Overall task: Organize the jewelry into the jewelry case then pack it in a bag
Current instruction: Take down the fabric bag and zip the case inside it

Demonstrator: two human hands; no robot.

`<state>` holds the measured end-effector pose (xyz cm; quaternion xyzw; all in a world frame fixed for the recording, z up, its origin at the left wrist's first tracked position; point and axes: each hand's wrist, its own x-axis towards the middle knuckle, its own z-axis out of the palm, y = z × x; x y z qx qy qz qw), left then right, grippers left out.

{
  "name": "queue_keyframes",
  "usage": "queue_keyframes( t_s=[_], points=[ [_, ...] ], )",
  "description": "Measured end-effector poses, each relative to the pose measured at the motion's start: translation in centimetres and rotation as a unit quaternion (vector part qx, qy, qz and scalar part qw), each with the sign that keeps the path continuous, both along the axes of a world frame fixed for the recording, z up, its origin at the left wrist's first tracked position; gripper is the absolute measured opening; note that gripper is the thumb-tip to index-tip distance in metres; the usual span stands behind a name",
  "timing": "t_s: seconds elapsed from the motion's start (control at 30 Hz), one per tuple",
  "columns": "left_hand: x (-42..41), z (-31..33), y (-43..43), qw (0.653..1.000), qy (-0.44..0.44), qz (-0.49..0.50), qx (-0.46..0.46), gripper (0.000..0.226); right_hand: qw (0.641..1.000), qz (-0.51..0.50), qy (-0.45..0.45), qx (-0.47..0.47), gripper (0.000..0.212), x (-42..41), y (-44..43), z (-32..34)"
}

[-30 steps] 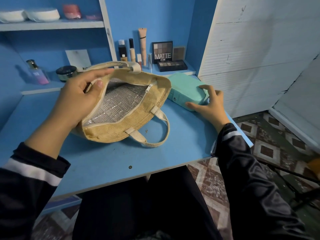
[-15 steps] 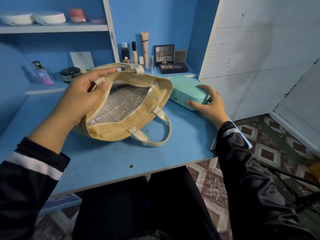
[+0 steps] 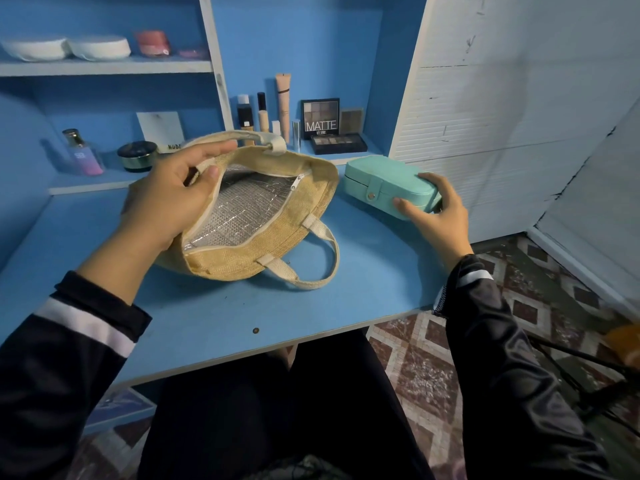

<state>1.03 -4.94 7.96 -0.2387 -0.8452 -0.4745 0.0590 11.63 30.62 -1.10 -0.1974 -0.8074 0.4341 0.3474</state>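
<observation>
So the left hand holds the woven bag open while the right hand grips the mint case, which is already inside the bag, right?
Not quite. The head view shows the mint case outside the woven bag, just to its right. The left hand does hold the bag open, and the right hand grips the case.

Glossy black left sleeve (image 3: 62,358), white band (image 3: 83,323) near the dark cuff, matching right sleeve (image 3: 502,358), black trousers (image 3: 277,410)

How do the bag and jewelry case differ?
The bag is tan woven fabric; the jewelry case is smooth mint green. The bag gapes unzipped; the jewelry case is snapped shut. The bag is bigger than the jewelry case. Shared: left hand holds the bag, right hand the jewelry case.
</observation>
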Motion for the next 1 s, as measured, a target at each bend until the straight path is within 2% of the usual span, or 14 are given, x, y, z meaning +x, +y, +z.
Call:
queue_keyframes(
  t_s=[0.17, 0.4, 0.67, 1.0],
  points=[
    [0.6, 0.6, 1.0, 1.000, 0.007, 0.001, 0.022, 0.039, 0.999, 0.030, 0.041, -0.008, 0.051, 1.4, 0.3, 1.3],
    [0.8, 0.9, 1.9, 0.999, 0.018, 0.019, 0.026, 0.040, 0.990, 0.124, 0.072, -0.015, 0.055, 1.9, -0.5, 2.7],
    [0.5, 0.9, 1.6, 0.999, 0.022, 0.032, 0.030, 0.040, 0.974, 0.221, 0.057, -0.001, 0.059, 1.4, -3.2, 2.9],
    [0.6, 0.9, 1.3, 0.999, 0.028, 0.017, 0.026, 0.039, 0.968, 0.248, 0.033, 0.020, 0.060, -1.2, -7.6, 2.1]
  ],
)
